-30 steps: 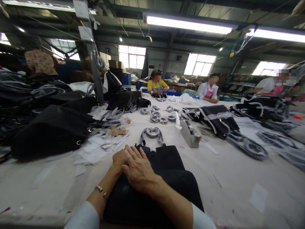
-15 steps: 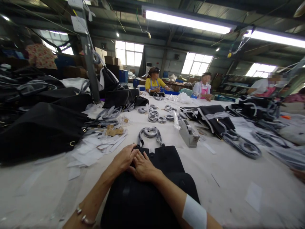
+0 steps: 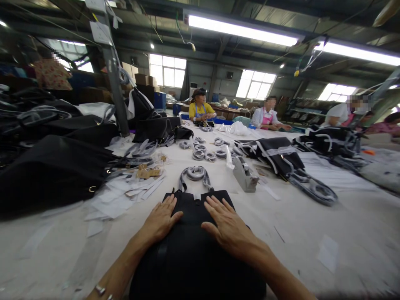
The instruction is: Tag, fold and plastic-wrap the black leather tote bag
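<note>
A black bag (image 3: 195, 250) lies flat on the white table (image 3: 312, 225) right in front of me. My left hand (image 3: 161, 221) rests open on its upper left part, fingers stretched toward the top edge. My right hand (image 3: 229, 227) lies flat and open on its upper right part, fingers spread. Just beyond the bag's top edge sits its grey wrapped, coiled strap (image 3: 196, 173).
A grey tape dispenser (image 3: 244, 174) stands right of the strap. White paper slips (image 3: 125, 191) and black bags (image 3: 53, 171) pile up on the left. Wrapped strap coils (image 3: 204, 150) and more bags (image 3: 278, 158) lie farther back. Other people sit at the far end.
My hands were together near the bag's top left; they have spread apart and now lie flat side by side across the bag's upper part.
</note>
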{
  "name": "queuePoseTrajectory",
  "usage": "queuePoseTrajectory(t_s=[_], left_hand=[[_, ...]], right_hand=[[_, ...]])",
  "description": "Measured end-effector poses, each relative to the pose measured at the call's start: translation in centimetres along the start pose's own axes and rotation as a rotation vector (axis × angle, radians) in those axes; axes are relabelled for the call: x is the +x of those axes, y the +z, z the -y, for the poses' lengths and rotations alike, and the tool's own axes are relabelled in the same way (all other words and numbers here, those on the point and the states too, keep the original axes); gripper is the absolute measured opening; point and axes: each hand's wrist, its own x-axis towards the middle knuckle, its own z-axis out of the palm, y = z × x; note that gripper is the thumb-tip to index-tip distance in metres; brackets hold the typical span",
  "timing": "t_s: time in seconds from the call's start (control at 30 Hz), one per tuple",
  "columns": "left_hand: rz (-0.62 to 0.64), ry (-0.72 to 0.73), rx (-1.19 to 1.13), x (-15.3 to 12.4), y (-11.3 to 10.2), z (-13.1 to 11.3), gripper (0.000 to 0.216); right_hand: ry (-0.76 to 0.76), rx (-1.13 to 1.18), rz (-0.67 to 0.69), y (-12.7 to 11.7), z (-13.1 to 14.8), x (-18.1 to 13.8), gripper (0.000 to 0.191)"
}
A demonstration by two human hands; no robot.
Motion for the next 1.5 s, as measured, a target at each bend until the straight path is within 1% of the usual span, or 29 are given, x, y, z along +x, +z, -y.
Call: queuePoseTrajectory(t_s=[0.1, 0.17, 0.23, 0.3, 0.4, 0.5, 0.57, 0.67, 0.77, 0.83, 0.93, 1.0, 1.1, 1.17, 1.23, 1.3, 1.37, 1.43, 1.5], left_hand=[[-0.042, 0.001, 0.022, -0.1, -0.2, -0.5, 0.066], [-0.094, 0.013, 0.047, -0.2, -0.6, -0.9, 0.059], [-0.158, 0.032, 0.067, -0.6, -1.1, -1.4, 0.052], [-0.218, 0.039, 0.058, -1.4, -1.4, -1.7, 0.046], [-0.288, 0.078, 0.028, -3.2, -0.9, -1.9, 0.048], [-0.293, 0.122, 0.048, -4.7, 0.3, -1.9, 0.051], [-0.295, 0.117, 0.036, -5.2, 1.0, -1.7, 0.047], [-0.364, 0.076, -0.072, -5.4, 1.5, -0.9, 0.045], [-0.434, 0.0, -0.241, -5.5, 1.9, 0.4, 0.049], [-0.45, -0.058, -0.355, -5.6, 2.2, 1.1, 0.052], [-0.431, -0.108, -0.474, -5.6, 2.3, 1.5, 0.053], [-0.411, -0.123, -0.508, -5.5, 2.2, 1.4, 0.054], [-0.406, -0.154, -0.544, -5.5, 1.9, 1.3, 0.055], [-0.402, -0.198, -0.585, -5.8, 1.9, 1.4, 0.056], [-0.373, -0.257, -0.64, -6.6, 1.7, 1.7, 0.061], [-0.336, -0.296, -0.714, -7.6, 1.4, 1.9, 0.065], [-0.307, -0.304, -0.812, -8.6, 1.0, 2.1, 0.066], [-0.273, -0.311, -0.914, -9.2, 0.6, 2.1, 0.069], [-0.24, -0.333, -0.983, -9.1, 0.4, 2.1, 0.075]], right_hand=[[0.09, -0.062, -0.04, 2.3, -2.3, -1.6, 0.061], [0.101, -0.067, -0.062, 3.9, -3.3, -1.8, 0.056], [0.08, -0.059, -0.084, 4.7, -3.7, -1.7, 0.054], [0.069, -0.046, -0.084, 4.8, -3.7, -1.5, 0.053], [0.073, -0.027, -0.081, 4.4, -3.6, -1.5, 0.053], [0.075, -0.033, -0.075, 4.3, -3.3, -1.5, 0.054], [0.081, -0.047, -0.063, 4.3, -3.2, -1.5, 0.055], [0.087, -0.053, -0.065, 4.4, -3.1, -1.5, 0.055], [0.079, -0.047, -0.081, 4.5, -3.2, -1.5, 0.055], [0.069, -0.045, -0.088, 4.5, -3.2, -1.5, 0.054], [0.065, -0.041, -0.104, 4.6, -3.3, -1.6, 0.054], [0.07, -0.029, -0.134, 4.7, -3.2, -1.7, 0.052], [0.059, 0.009, -0.224, 4.8, -3.2, -2.0, 0.044], [0.038, 0.031, -0.313, 4.8, -3.4, -2.5, 0.041], [0.046, 0.045, -0.432, 4.7, -4.0, -3.2, 0.043], [0.124, 0.087, -0.559, 4.7, -5.0, -4.3, 0.049], [0.27, 0.214, -0.639, 5.0, -6.3, -5.6, 0.061], [0.44, 0.426, -0.622, 5.4, -7.6, -6.9, 0.074], [0.556, 0.633, -0.548, 6.0, -8.5, -7.8, 0.081]])
